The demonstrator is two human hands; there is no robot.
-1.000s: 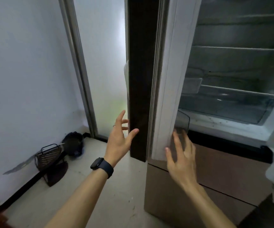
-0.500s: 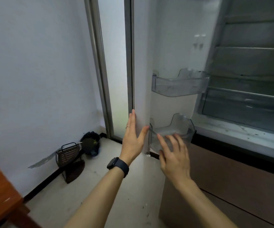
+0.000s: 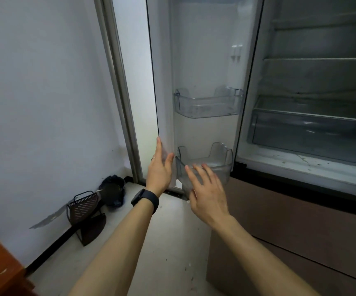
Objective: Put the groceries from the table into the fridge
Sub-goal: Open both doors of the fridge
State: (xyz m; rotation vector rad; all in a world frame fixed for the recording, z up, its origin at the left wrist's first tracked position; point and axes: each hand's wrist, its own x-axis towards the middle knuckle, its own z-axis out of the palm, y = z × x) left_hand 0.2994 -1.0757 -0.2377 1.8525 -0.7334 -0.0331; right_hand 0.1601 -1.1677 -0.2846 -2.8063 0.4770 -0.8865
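Touching the fridge door edge, left hand lies flat; right hand spread, empty.

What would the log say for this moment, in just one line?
fridge door: open | left hand: flat on door edge | right hand: fingers spread, at lower door bin | upper door bin: empty

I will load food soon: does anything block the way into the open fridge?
Nothing visible does. The white fridge door stands swung aside, the left hand on its edge. The pale inner shelves and upper clear plastic door bin look empty. Only the right hand is before the lower clear door bin.
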